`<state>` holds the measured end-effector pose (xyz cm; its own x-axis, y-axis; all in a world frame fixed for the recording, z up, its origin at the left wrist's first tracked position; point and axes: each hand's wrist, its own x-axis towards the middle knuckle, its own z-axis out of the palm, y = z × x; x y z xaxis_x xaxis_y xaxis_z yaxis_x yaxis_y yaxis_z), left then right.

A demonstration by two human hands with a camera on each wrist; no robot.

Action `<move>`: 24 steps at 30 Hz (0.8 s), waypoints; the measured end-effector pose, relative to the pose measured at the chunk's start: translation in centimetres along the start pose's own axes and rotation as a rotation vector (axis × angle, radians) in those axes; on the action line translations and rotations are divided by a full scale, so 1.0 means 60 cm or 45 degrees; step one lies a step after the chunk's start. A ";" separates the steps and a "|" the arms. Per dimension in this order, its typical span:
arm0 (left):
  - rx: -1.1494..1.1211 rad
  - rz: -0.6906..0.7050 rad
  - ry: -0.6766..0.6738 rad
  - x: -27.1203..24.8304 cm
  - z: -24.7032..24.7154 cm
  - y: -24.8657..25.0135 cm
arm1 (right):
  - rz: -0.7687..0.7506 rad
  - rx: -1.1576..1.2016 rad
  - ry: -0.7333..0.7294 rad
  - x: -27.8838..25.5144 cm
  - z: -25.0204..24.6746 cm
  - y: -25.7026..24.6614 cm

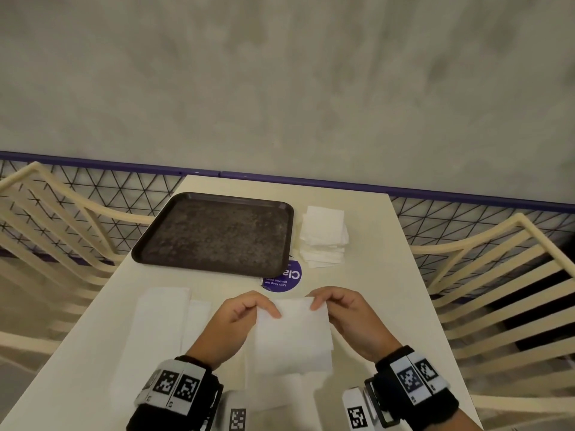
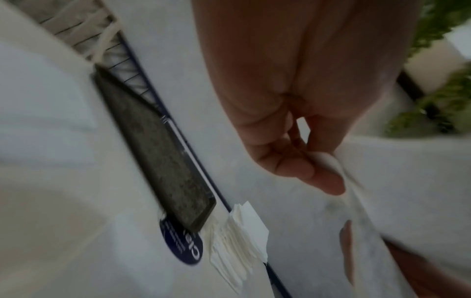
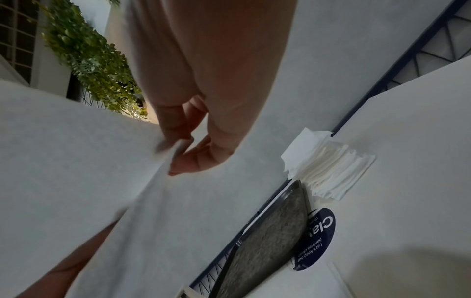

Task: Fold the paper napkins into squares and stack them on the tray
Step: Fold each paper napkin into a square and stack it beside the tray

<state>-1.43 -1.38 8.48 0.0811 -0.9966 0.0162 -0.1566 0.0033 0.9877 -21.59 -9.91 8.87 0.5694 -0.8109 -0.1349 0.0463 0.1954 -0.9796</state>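
step: fold napkin near of tray | fingers: left hand and right hand pinch its top corners | advice: align corners before pressing crease

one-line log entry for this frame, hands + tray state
left hand: pinches napkin corner | right hand: pinches other corner | tray: no napkins | stack: right of tray

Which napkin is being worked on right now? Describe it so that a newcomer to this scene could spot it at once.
Start at the dark tray on the cream table and come toward the camera. The napkin in hand hangs there, its top corners pinched by the left hand and right hand. Unlike the napkin stack beside the tray, it is lifted.
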 end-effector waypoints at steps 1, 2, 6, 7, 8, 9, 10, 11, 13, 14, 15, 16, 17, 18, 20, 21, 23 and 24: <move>0.059 0.032 -0.008 -0.002 -0.004 0.002 | -0.003 0.016 -0.013 -0.002 0.001 -0.002; 0.096 0.047 -0.016 -0.004 -0.008 0.006 | -0.002 0.036 -0.024 -0.003 0.004 -0.005; -0.055 -0.037 -0.040 -0.006 -0.030 0.014 | -0.003 0.021 -0.026 -0.003 0.016 -0.005; -0.121 -0.071 -0.030 -0.006 -0.035 0.018 | -0.014 0.001 -0.021 -0.002 0.019 -0.005; -0.149 -0.096 -0.009 -0.005 -0.038 0.022 | -0.033 -0.030 -0.019 -0.001 0.023 -0.003; -0.135 -0.103 0.015 -0.004 -0.037 0.026 | -0.057 -0.072 -0.023 0.000 0.027 -0.001; -0.081 -0.096 0.027 -0.002 -0.035 0.030 | -0.082 -0.115 -0.025 0.001 0.030 0.002; -0.001 -0.086 0.021 0.000 -0.033 0.032 | -0.100 -0.146 -0.022 0.000 0.034 0.002; 0.158 -0.063 -0.012 0.002 -0.030 0.032 | -0.131 -0.207 -0.027 -0.004 0.044 -0.004; 0.222 -0.046 -0.026 0.002 -0.030 0.031 | -0.149 -0.246 -0.030 -0.006 0.046 -0.008; 0.276 -0.022 -0.028 0.002 -0.031 0.029 | -0.159 -0.276 -0.049 -0.011 0.048 -0.016; 0.330 0.006 -0.020 0.001 -0.033 0.027 | -0.153 -0.277 -0.086 -0.016 0.050 -0.024; 0.399 0.049 -0.010 0.000 -0.035 0.028 | -0.136 -0.261 -0.143 -0.021 0.050 -0.030; 0.482 0.103 -0.001 -0.002 -0.037 0.029 | -0.131 -0.282 -0.189 -0.024 0.050 -0.035; 0.619 0.229 0.003 -0.007 -0.038 0.032 | -0.166 -0.487 -0.178 -0.026 0.058 -0.037; 0.646 0.283 0.000 -0.008 -0.036 0.034 | -0.212 -0.611 -0.134 -0.025 0.066 -0.036; 0.674 0.357 -0.025 -0.010 -0.038 0.037 | -0.325 -0.776 -0.015 -0.020 0.085 -0.031; 0.686 0.378 -0.037 -0.011 -0.039 0.038 | -0.375 -0.812 0.032 -0.018 0.090 -0.027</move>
<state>0.44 -0.54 11.07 -0.0680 -0.9613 0.2671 -0.6443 0.2467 0.7238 -17.83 -6.39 11.42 0.5878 -0.7943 0.1536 -0.2992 -0.3898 -0.8709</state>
